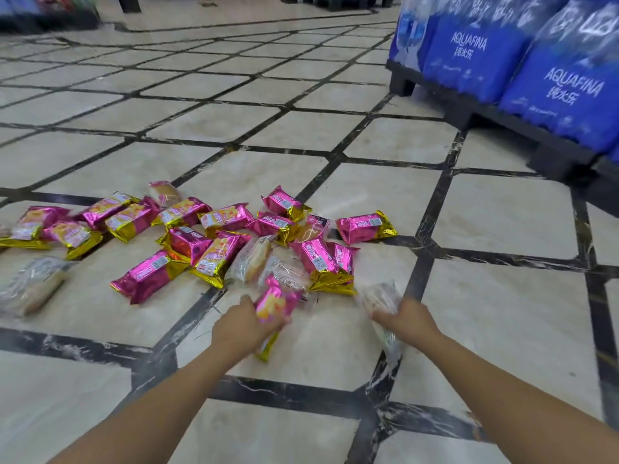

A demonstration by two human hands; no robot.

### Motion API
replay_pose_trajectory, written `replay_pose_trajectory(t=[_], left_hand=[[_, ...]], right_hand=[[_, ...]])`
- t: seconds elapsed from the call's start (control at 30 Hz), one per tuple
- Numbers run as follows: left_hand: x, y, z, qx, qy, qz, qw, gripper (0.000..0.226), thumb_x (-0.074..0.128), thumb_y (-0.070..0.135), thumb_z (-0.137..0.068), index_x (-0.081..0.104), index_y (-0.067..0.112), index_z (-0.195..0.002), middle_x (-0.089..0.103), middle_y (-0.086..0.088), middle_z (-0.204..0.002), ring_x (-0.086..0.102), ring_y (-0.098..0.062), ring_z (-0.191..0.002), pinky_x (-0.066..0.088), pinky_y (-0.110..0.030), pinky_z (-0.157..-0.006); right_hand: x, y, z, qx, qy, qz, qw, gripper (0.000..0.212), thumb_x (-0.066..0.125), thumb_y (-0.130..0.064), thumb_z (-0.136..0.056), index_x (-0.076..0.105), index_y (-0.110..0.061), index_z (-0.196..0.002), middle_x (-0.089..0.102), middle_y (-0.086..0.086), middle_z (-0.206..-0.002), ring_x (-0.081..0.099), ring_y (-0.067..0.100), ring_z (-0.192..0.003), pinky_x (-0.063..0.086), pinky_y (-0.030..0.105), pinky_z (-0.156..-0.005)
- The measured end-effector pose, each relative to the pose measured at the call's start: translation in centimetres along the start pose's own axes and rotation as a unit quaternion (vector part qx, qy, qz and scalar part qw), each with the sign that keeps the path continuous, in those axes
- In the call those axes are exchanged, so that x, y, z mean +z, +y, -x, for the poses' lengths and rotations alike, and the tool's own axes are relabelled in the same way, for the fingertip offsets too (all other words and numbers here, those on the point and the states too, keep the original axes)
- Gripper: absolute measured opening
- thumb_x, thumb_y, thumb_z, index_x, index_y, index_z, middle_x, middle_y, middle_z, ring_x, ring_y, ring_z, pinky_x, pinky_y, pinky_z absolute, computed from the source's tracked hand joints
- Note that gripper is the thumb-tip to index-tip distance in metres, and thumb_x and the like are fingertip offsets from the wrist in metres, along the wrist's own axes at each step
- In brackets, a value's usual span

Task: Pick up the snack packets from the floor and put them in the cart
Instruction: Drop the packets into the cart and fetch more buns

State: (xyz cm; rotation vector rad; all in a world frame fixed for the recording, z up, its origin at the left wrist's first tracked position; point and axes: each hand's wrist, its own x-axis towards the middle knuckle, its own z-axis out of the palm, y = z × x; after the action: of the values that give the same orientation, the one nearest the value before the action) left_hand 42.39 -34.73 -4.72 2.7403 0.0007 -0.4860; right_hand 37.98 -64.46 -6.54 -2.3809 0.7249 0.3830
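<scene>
Two bare arms reach down over a cream tiled floor [502, 212] crossed by dark seams. The left hand [246, 324] curls its fingers round a pink-and-gold snack packet [275, 304], which is either just clear of the tiles or brushing them; motion blur makes that hard to tell. The right hand [412, 321] grips a clear-wrapped packet [382, 301]. Just beyond both hands, a loose pile of snack packets [214, 229], mostly pink and gold with some clear, spreads across the floor toward its left side. At the far right, blue water packs [469, 58] sit on a black pallet [562, 159].
</scene>
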Motion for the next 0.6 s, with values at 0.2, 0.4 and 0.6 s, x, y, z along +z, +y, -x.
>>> replay_pose_trajectory(t=[0.2,0.4,0.6], left_hand=[[-11.1,8.1,0.2,-0.002,0.113,0.308,0.945,0.100,0.064,0.071,-0.074,0.038,0.002,-0.141,0.055,-0.017,-0.132,0.054,-0.033,-0.121,0.041,-0.034,-0.085],[-19.1,13.5,1.9,0.056,0.145,0.371,0.915,0.073,0.066,0.074,-0.070,0.059,0.017,-0.116,0.065,0.001,-0.109,0.063,-0.019,-0.096,0.048,-0.033,-0.074],[-27.6,16.8,4.1,0.099,0.171,0.414,0.889,0.046,0.074,0.065,-0.069,0.069,0.023,-0.086,0.071,0.004,-0.078,0.069,-0.014,-0.074,0.054,-0.031,-0.069]], right_hand=[[-7.5,-8.9,1.9,-0.063,0.132,-0.176,0.973,0.059,0.071,-0.055,-0.078,0.054,-0.003,-0.103,0.059,0.008,-0.087,0.061,0.028,-0.083,0.039,0.031,-0.056],[-14.3,-18.0,5.2,-0.144,0.171,-0.290,0.930,0.071,0.072,-0.064,-0.069,0.057,-0.008,-0.109,0.063,0.005,-0.093,0.063,0.020,-0.080,0.042,0.028,-0.054],[-21.5,-22.8,8.0,-0.210,0.176,-0.297,0.915,0.075,0.071,-0.072,-0.061,0.060,-0.014,-0.108,0.066,0.000,-0.098,0.065,0.016,-0.086,0.044,0.026,-0.058]])
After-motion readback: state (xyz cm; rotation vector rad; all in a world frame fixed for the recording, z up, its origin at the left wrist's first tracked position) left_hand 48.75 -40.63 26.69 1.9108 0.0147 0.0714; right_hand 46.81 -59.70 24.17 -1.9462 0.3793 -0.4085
